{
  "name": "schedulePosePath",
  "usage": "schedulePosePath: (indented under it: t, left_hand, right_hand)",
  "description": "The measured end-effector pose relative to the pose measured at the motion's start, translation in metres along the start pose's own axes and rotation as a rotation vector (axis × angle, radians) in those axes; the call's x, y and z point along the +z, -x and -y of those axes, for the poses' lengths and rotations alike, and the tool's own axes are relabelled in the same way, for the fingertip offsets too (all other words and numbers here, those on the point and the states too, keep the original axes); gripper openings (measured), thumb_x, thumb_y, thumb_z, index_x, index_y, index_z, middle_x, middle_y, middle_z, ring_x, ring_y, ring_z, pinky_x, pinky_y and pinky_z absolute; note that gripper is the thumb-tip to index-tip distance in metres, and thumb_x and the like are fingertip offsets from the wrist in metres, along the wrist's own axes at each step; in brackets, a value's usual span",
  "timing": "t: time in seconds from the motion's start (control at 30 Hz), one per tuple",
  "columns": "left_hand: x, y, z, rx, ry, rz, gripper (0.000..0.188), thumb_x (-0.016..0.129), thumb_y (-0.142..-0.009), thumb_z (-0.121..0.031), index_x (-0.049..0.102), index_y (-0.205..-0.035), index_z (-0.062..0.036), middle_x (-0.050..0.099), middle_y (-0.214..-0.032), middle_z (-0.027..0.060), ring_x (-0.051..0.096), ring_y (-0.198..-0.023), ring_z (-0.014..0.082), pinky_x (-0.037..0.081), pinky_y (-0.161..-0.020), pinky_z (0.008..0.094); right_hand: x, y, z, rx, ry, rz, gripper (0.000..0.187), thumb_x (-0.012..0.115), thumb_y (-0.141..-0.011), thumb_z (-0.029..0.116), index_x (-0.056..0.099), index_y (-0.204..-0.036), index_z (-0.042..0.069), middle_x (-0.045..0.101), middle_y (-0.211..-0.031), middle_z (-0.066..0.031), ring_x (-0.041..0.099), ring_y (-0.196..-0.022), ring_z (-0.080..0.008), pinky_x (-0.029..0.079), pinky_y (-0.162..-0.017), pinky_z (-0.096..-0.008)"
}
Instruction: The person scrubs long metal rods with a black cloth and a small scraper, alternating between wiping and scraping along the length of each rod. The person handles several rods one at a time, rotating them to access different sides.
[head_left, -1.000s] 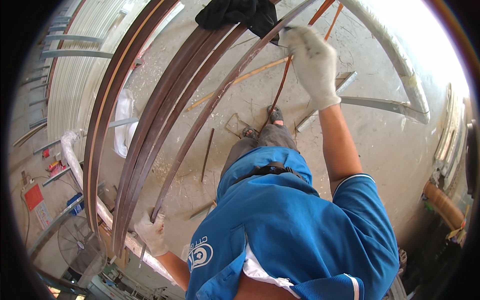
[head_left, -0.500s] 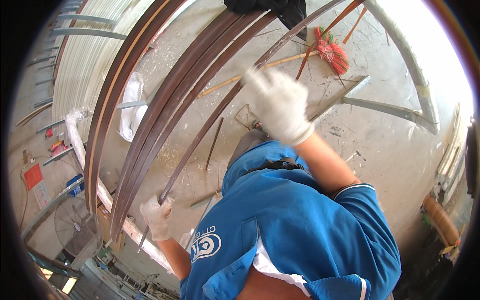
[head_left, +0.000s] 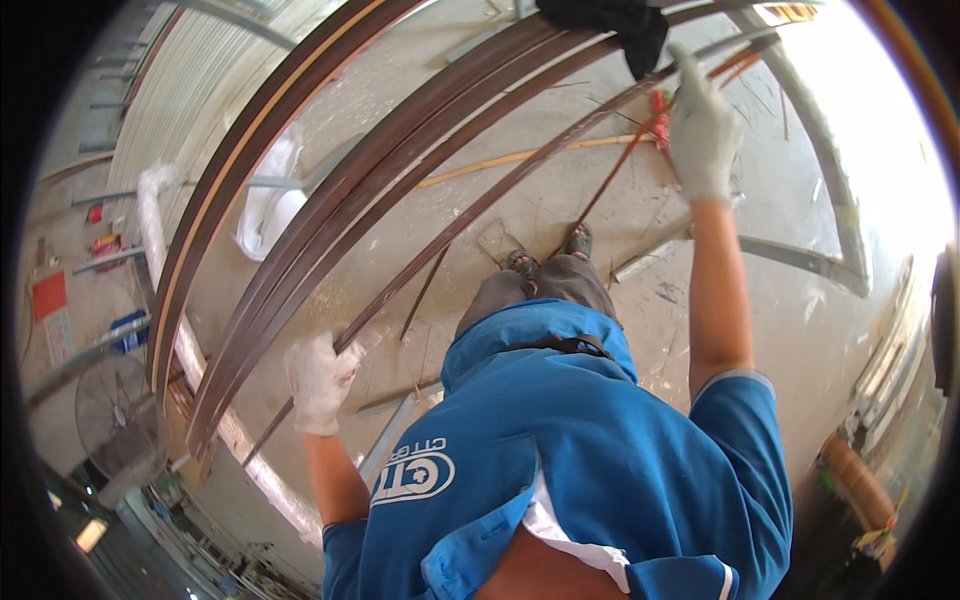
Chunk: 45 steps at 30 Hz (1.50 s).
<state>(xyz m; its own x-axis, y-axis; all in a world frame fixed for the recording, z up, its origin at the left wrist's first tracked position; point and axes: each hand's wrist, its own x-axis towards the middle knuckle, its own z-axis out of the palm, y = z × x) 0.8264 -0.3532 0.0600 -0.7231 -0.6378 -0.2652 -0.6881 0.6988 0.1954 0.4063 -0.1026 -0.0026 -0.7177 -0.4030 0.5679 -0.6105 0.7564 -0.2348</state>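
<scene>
My left hand (head_left: pixel 322 382), in a white glove, is wrapped around a long, thin dark brown strip (head_left: pixel 450 238) near its lower left end. The strip runs up and to the right across the floor view. My right hand (head_left: pixel 706 138), also gloved, is stretched far out at the upper right, its fingers bent against the same strip. The glove hides part of that contact. Beyond the strip, several wider brown profiles (head_left: pixel 330 195) lie side by side. A black cloth (head_left: pixel 640 35) hangs over their far ends.
A broom with a bamboo handle (head_left: pixel 545 155) lies on the floor past the strip. Metal frame bars (head_left: pixel 805 262) stand at right. A standing fan (head_left: pixel 120 415) is at lower left, beside a plastic-wrapped pipe (head_left: pixel 190 350). A white bundle (head_left: pixel 268 215) lies behind the profiles.
My right hand has moved outward to the right along the strip, and that arm is now straighter. My left hand keeps its hold. The view has shifted, showing both feet.
</scene>
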Motion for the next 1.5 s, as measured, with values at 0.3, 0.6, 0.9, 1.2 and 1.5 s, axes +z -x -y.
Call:
schedulePosePath:
  t: [0.3,0.6,0.9,1.2,1.5]
  left_hand:
    - [0.000,0.013,-0.027,-0.082,0.073,-0.022,0.051,0.080,-0.076,-0.053,0.073,-0.076,-0.0028,0.055,-0.053,0.0132,0.054,-0.049,0.0307,0.042,-0.052,0.0419]
    - [-0.008,0.019,-0.031,-0.101,0.005,0.040,0.056,0.078,-0.077,-0.058,0.071,-0.073,-0.0022,0.057,-0.055,0.0152,0.056,-0.052,0.0349,0.044,-0.054,0.0427]
    - [-0.016,0.012,-0.025,-0.094,0.027,0.134,0.064,0.077,-0.076,-0.062,0.067,-0.070,0.0017,0.060,-0.058,0.0198,0.062,-0.059,0.0392,0.047,-0.059,0.0459]
    - [0.002,0.006,0.021,0.123,0.151,0.447,0.042,0.071,-0.085,-0.044,0.074,-0.099,-0.0047,0.069,-0.074,0.0206,0.069,-0.073,0.0377,0.052,-0.069,0.0456]
    - [-0.019,0.058,0.121,0.038,0.230,0.532,0.041,0.072,-0.086,-0.037,0.072,-0.108,-0.0026,0.070,-0.082,0.0201,0.068,-0.077,0.0372,0.051,-0.071,0.0427]
  right_hand:
    - [-0.030,0.070,0.091,-0.290,-0.272,0.175,0.041,0.057,-0.081,0.000,0.073,-0.117,0.011,0.074,-0.107,-0.0081,0.070,-0.083,-0.0225,0.057,-0.071,-0.0342]
    - [0.006,0.001,-0.028,0.053,0.027,0.060,0.056,0.057,-0.091,0.008,0.058,-0.137,0.039,0.072,-0.085,-0.0080,0.072,-0.071,-0.0288,0.056,-0.064,-0.0420]
    - [-0.017,0.069,0.098,-0.140,-0.086,0.019,0.055,0.063,-0.086,0.009,0.059,-0.136,0.032,0.065,-0.082,-0.0027,0.066,-0.066,-0.0192,0.052,-0.054,-0.0347]
    - [-0.069,0.190,0.272,-0.472,-0.413,0.458,0.059,0.061,-0.078,0.007,0.063,-0.135,0.021,0.067,-0.088,-0.0036,0.066,-0.076,-0.0166,0.055,-0.064,-0.0317]
    - [-0.016,0.107,0.143,0.033,-0.007,-0.049,0.050,0.054,-0.090,0.007,0.062,-0.131,0.035,0.067,-0.075,-0.0081,0.068,-0.065,-0.0259,0.054,-0.057,-0.0389]
